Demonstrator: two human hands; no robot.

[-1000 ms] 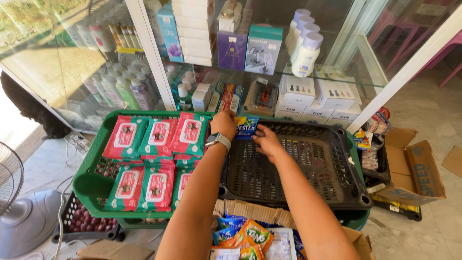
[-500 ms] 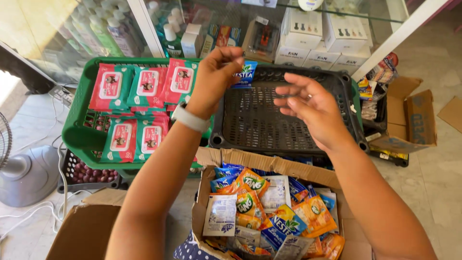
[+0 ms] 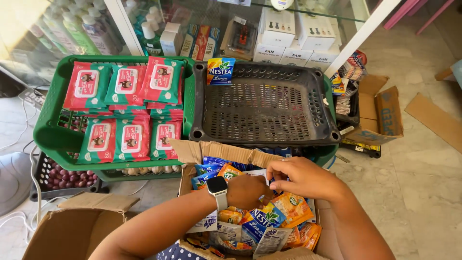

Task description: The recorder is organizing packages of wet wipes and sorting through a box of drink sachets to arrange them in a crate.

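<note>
Head view: both hands' fingers (image 3: 281, 174) seemingly grasping sachets (image 3: 262, 219) (blue, orange) in carton (image 3: 192, 151)

A glass display cabinet (image 3: 202, 24) with a white frame is seen at the back. The pale tiled floor (image 3: 414, 168) is lit by daylight.

Both bare arms were stretched forward and bent in toward each other. The left hand (image 3: 248, 191), with a watch worn on its wrist, was curled into a loose fist. The right hand (image 3: 303, 177) was laid just beside it, fingers (image 3: 279, 169) bent downward.
</note>
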